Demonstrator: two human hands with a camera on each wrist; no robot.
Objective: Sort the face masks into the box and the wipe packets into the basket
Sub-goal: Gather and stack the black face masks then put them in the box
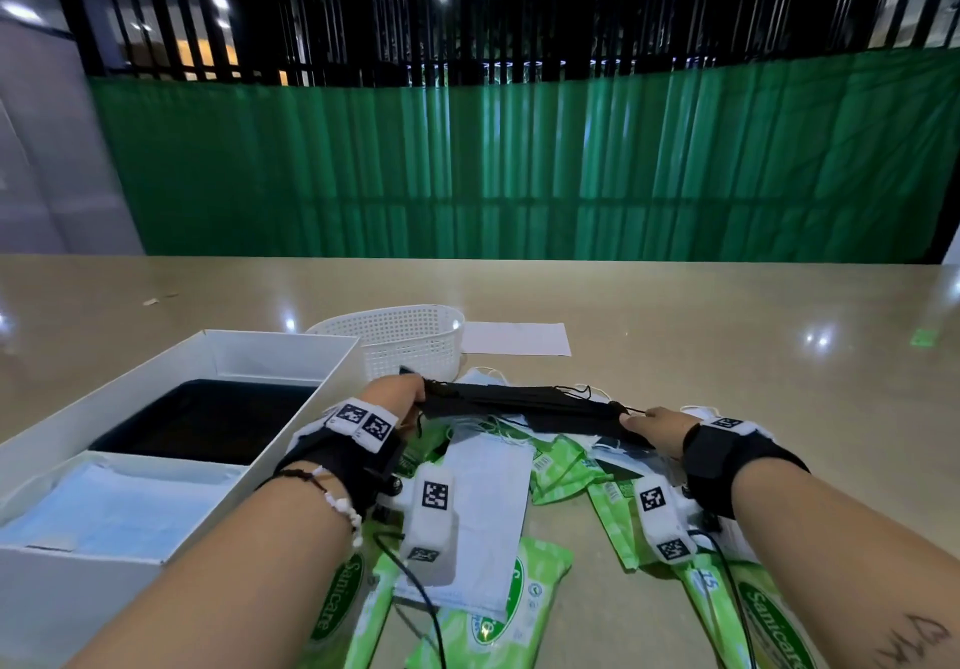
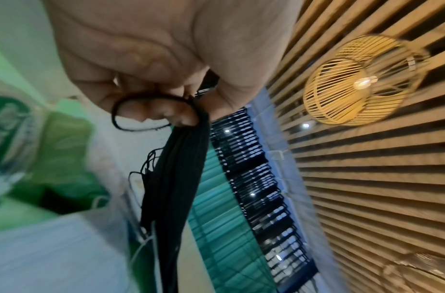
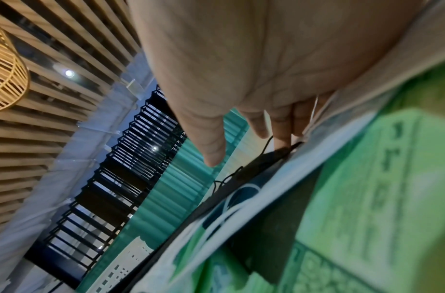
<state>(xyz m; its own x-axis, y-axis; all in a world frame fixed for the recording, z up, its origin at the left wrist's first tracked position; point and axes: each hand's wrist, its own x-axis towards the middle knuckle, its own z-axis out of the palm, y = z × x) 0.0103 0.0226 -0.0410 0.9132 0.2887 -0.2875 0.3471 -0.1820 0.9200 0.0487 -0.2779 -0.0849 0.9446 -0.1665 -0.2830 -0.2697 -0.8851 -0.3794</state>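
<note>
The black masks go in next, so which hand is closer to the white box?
Left. The left hand grips one end of the black masks just right of the box; the right hand is at their other end, farther right above the wipe packets.

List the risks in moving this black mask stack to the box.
The right hand only touches the black masks' end with straight fingers, so the stack may fan apart. A black ear loop circles the left hand's fingers and may snag on release. Loose loops could drag white masks along.

One box [image 1: 283,356], one basket [image 1: 410,346] and at least six wipe packets [image 1: 561,466]
</note>
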